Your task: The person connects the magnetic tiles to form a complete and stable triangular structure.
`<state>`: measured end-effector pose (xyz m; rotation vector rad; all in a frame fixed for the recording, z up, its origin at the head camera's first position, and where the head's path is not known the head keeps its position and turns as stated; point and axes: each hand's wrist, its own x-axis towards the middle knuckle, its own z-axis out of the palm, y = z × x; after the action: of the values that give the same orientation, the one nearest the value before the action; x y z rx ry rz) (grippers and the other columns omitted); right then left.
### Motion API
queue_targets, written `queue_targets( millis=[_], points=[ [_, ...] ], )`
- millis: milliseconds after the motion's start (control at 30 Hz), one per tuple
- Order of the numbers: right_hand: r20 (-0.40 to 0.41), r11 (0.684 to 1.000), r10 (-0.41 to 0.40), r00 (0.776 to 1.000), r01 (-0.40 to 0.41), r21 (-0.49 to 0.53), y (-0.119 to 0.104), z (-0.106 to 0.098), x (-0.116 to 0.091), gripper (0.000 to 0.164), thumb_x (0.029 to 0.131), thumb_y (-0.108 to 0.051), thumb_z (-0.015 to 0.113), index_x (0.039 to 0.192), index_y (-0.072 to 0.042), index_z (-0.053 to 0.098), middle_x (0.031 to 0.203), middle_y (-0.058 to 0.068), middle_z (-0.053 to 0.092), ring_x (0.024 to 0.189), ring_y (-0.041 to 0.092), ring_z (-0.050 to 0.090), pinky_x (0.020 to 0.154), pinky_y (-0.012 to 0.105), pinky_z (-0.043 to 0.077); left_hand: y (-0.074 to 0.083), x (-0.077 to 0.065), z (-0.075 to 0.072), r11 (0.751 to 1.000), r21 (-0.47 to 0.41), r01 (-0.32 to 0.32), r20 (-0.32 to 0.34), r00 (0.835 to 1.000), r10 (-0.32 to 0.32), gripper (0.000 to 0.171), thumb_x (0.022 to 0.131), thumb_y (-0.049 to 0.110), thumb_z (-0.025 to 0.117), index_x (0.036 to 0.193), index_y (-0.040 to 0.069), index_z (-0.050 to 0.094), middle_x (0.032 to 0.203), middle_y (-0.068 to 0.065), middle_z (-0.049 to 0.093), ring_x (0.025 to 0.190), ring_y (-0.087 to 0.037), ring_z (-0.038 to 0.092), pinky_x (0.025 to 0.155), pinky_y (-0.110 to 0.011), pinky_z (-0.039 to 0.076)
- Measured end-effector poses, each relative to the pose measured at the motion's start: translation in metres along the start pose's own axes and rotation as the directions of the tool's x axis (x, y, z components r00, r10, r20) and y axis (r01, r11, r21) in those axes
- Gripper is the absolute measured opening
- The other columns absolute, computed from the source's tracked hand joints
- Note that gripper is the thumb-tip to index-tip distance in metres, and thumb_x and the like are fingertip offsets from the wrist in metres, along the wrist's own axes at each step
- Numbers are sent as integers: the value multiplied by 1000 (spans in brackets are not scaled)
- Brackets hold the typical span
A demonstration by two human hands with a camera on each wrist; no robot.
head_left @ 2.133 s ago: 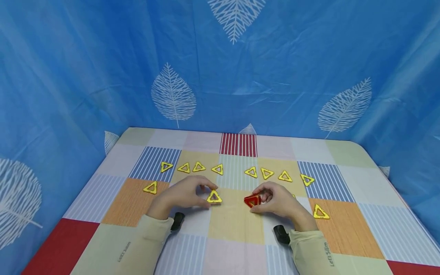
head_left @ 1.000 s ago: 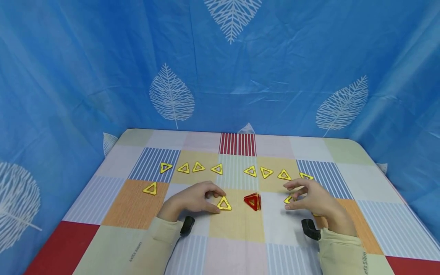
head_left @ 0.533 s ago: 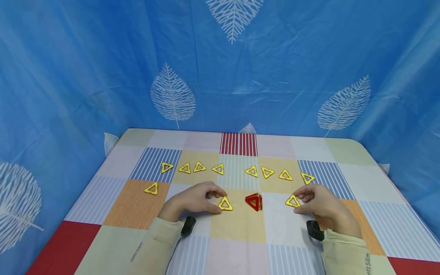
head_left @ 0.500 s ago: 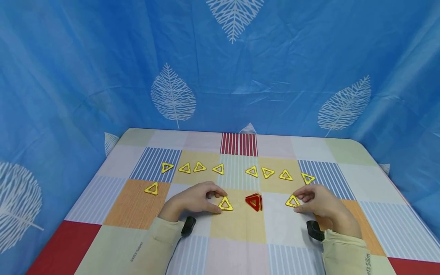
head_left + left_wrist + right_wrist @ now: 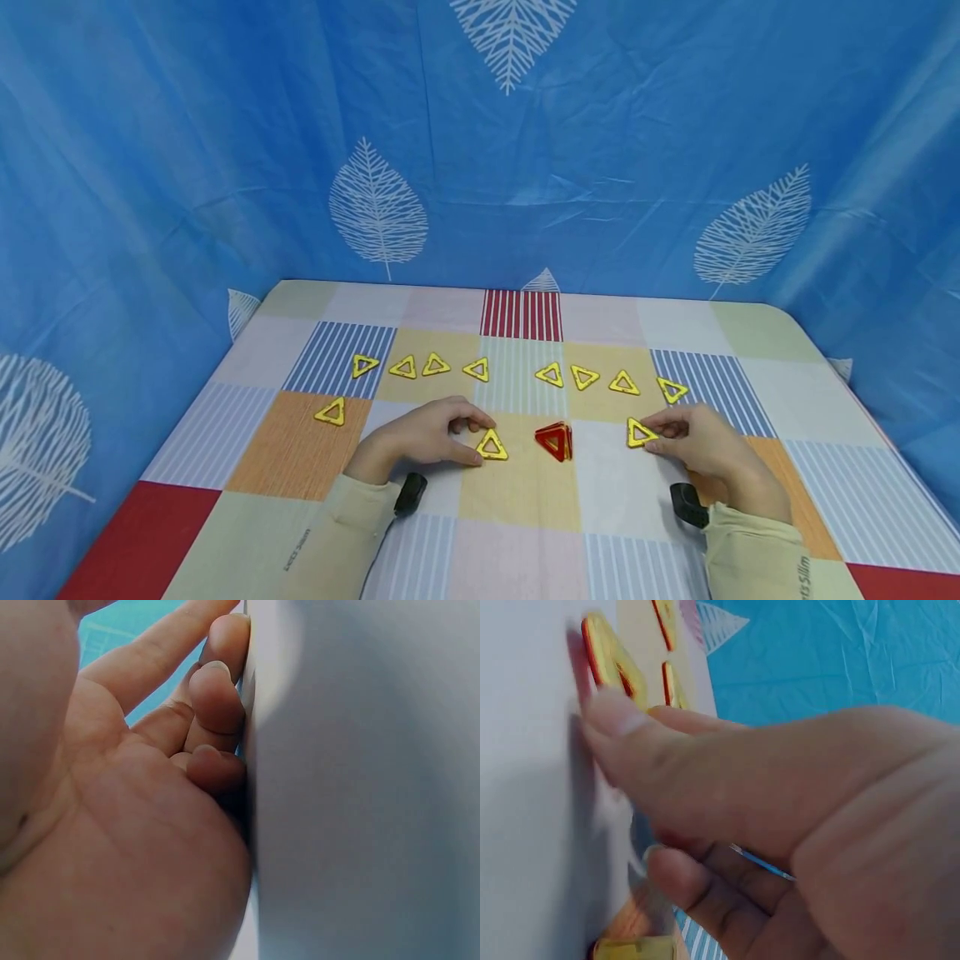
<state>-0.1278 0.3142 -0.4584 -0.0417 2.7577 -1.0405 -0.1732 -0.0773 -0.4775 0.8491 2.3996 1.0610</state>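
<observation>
Right hand [image 5: 699, 437]: clamped by thumb and forefinger on right yellow triangle [image 5: 632, 433].
Drop risk: right triangle held by its right corner only; could be twisted or dropped if the pinch is loosened.
Bump risk: another yellow triangle [image 5: 634, 949] could be nudged, being near the right hand's lower fingers.
Red stack [image 5: 561, 442]: between both hands, apart from each; could be scattered if brushed.
Left hand [image 5: 423, 433]: thumb and forefinger clamped on left yellow triangle [image 5: 500, 446]; grip hidden in wrist view.
Triangle positions: left one at fingertips, right of left hand; right one at fingertips, left of right hand.
Counter [image 5: 517, 500] contact: can't be told for either.
</observation>
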Motion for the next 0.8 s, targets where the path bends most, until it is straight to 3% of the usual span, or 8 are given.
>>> queue_targets(
  millis=[267,500,800],
  points=[
    [-39,1000,-24,999,24,-9,-6,1,3,29,93,-8,73,121,-2,69,103,8,67,87,22,59,68,31,49,-1,1,0,1000,-3,0,6,1000,0,42,85,22,83,124,13,69,103,6,56,91,-15,47,82,-32,42],
    [-133,981,-160,978,173,91,-33,8,9,33,95,-13,71,128,-5,69,115,13,68,94,22,65,75,28,53,2,0,-2,1000,-1,-20,13,1000,20,41,85,20,83,123,11,70,103,3,56,89,-17,46,79,-31,41],
    [-54,923,-309,949,314,223,-74,34,11,32,91,-7,74,123,-7,72,109,9,68,89,20,68,77,31,55,6,1,-1,1000,26,12,25,1000,-13,41,86,22,83,124,14,70,103,4,55,90,-16,47,80,-31,41]
  ],
)
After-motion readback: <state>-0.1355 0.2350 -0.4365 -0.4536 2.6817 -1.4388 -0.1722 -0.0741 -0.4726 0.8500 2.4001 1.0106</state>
